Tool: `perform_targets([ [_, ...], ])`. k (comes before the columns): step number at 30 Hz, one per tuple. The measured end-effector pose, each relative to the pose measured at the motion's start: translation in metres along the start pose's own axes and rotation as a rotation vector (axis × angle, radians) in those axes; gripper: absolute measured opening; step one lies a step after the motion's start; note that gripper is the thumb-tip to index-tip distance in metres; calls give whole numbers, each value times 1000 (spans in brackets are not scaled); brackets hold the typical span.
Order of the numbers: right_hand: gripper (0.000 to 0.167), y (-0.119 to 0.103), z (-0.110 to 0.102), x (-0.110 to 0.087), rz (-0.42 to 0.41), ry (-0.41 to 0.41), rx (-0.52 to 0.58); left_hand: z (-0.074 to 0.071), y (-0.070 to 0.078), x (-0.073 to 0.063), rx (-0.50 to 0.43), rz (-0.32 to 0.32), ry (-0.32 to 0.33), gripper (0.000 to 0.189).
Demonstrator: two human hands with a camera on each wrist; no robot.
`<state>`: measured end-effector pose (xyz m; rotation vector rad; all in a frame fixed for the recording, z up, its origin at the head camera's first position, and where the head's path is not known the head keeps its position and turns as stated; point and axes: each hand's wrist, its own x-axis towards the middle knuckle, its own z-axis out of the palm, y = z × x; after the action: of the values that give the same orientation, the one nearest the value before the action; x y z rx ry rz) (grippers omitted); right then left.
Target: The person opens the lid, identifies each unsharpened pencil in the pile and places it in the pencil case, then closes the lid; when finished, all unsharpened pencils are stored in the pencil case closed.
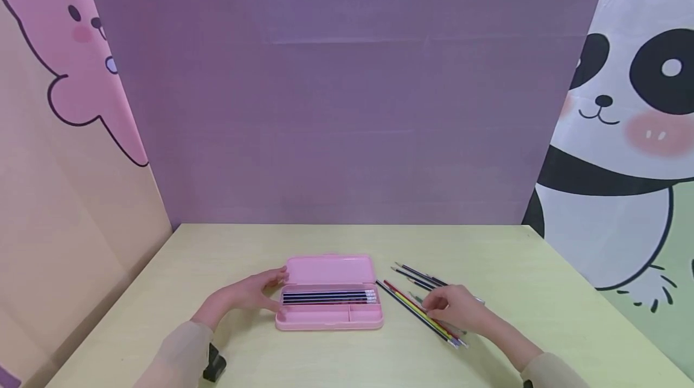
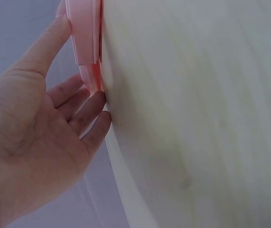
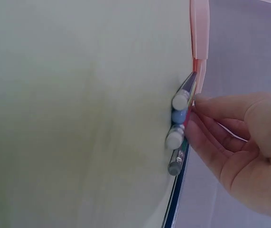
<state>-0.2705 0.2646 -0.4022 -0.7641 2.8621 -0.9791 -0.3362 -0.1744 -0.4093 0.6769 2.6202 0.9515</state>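
Observation:
A pink pencil case point(image 1: 314, 316) lies with its lid point(image 1: 331, 270) folded back. Several dark pencils point(image 1: 328, 297) with white ends fill its rear compartment. At the case's left side, my left hand point(image 1: 246, 293) touches the front corner with its thumb and the lid's edge with its loosely extended fingers. My right hand point(image 1: 458, 308) has thumb and fingertips at a loose group of pencils right of the case, beside a red pencil point(image 1: 398, 288). In the right wrist view the pencils' ends point(image 3: 175, 137) face the camera; whether the fingertips pinch one is unclear.
More dark pencils point(image 1: 414, 270) lie behind my right hand, partly covered by it. The pale wooden table point(image 1: 233, 243) meets a purple backdrop point(image 1: 347, 135). A black device point(image 1: 215, 364) sits at my left sleeve.

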Motion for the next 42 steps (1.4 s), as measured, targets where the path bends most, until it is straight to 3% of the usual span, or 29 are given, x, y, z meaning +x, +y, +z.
perform_targets([
  [26,6,9,-1,-2,118,48,-131,0,1,-1,3,31,-8,95],
  [42,7,14,-12,-10,82,95,-109,0,1,-1,15,16,6,96],
])
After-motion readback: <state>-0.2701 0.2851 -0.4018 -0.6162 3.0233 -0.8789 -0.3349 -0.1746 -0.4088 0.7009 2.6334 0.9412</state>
